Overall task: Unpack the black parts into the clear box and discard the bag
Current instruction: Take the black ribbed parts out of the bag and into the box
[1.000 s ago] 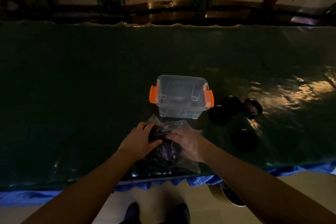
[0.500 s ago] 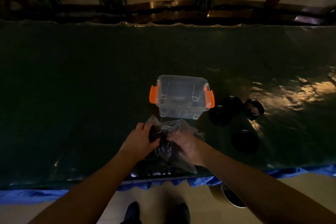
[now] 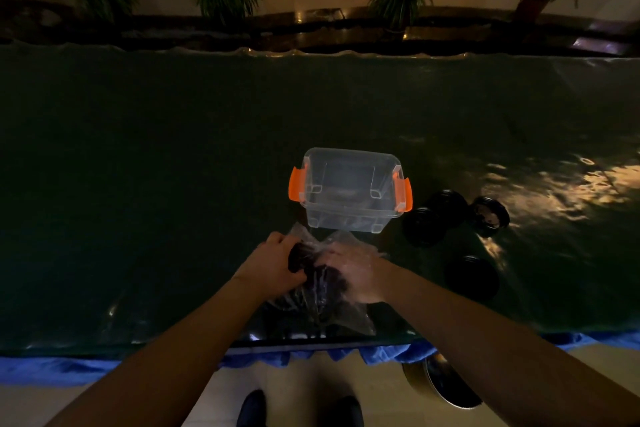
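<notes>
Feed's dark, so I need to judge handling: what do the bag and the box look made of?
Bag: thin clear plastic film, it seems; it crinkles and glints, with dark parts showing through. Box: rigid clear plastic, glossy; its walls hold shape and the inside shows through, with opaque orange latches, probably plastic too.

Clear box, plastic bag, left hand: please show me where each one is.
clear box (image 3: 349, 218), head view, front wall.
plastic bag (image 3: 349, 319), head view, lower part near table edge.
left hand (image 3: 270, 269), head view, back of hand.

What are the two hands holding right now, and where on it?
Both hands grip the clear plastic bag of black parts: left hand at its upper left, right hand at its upper right.
</notes>
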Demonstrator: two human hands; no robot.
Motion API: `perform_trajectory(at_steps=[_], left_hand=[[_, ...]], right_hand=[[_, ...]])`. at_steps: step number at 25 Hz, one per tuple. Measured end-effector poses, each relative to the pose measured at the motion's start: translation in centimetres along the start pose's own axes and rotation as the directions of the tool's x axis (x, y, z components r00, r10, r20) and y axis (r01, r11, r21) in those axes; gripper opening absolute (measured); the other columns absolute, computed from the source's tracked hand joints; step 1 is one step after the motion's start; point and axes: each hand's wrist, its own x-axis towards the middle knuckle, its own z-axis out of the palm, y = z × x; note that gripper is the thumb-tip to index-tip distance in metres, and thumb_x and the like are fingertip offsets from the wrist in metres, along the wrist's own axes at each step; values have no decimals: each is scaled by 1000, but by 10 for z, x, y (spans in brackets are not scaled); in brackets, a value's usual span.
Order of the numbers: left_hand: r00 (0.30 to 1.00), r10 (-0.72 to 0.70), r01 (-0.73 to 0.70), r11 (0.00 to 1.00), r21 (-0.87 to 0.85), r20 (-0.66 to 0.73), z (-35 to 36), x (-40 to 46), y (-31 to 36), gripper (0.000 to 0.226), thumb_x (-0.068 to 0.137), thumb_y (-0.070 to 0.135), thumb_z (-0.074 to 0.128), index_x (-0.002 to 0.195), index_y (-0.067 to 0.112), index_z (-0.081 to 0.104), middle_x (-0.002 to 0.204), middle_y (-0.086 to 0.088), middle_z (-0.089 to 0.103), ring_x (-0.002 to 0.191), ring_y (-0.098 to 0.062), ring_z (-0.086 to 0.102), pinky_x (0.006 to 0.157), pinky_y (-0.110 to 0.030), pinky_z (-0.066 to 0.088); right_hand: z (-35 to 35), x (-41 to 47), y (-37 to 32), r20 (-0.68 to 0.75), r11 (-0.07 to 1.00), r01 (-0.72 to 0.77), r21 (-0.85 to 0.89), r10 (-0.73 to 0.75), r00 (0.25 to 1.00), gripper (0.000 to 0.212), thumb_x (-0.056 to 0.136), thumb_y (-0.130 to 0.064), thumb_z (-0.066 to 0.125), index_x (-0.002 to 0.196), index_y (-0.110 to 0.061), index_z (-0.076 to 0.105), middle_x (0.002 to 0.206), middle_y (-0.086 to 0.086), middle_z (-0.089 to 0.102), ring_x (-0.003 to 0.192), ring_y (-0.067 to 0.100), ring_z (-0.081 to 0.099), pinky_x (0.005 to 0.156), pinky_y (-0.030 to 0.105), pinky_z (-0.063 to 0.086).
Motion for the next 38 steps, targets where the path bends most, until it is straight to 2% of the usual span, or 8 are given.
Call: perform_trajectory(at_steps=[3,5,12,17,21,27,30,38], left_hand=[[1000,-18,17,1000,-22,-18,2,-2,-2,75,83,40,74,148,28,39,144,-10,41,123,-29,52,104,-41,48],[998,-47,46,999,-29,-33,6,-2,0,81,80,39,77,149,29,36,144,-11,40,124,-32,52,104,-42,47],[979,-162,160,987,-20,-125,12,0,-5,77,79,25,78,144,28,36,138,-12,42,120,-34,53,101,-47,50],[954,-229,212,972,-103,-195,5,-10,-2,71,76,29,79,136,29,41,129,-12,46,111,-34,59,92,-44,51],[922,-291,238,946,-219,-257,-12,-30,-3,64,76,29,82,129,31,46,127,-9,49,106,-31,62,88,-42,52],[832,-370,298,927,-230,-414,-44,-47,-42,67,78,21,81,136,23,47,134,-15,46,114,-37,57,95,-52,53],[806,-390,354,920,-167,-446,-54,-33,-77,69,81,23,78,140,21,43,134,-18,44,115,-43,52,93,-55,52],[906,-339,359,933,37,-253,-71,2,-133,77,83,45,73,147,31,32,154,-11,34,131,-35,47,98,-50,53]], right_hand=[[-6,2,0,54,1000,-25,19,24,998,57,79,-42,74,130,-45,47,145,-11,37,136,19,33,105,46,37],[-7,1,-1,115,1000,2,-22,1,993,67,79,-47,72,137,-47,40,151,-10,32,141,22,29,105,49,38],[-27,-27,9,195,997,62,50,-71,978,87,78,-3,78,149,-33,38,157,-3,34,147,22,23,119,48,28],[-53,-48,13,155,977,158,145,-180,971,88,72,5,76,144,-31,41,146,-6,40,134,15,39,108,38,42],[-75,-51,12,106,963,212,164,-231,967,84,74,4,76,142,-33,43,142,-10,42,124,-1,35,105,27,40],[-99,-17,-7,48,949,299,96,-305,951,74,80,-5,78,143,-27,45,141,-5,49,132,11,45,109,41,44],[-106,8,-14,32,959,279,45,-281,959,73,80,-5,78,142,-26,46,140,-6,49,131,7,44,109,34,41],[-134,57,-18,13,984,171,-39,-171,985,81,81,-12,80,144,-41,37,144,-15,42,135,7,38,108,34,37]])
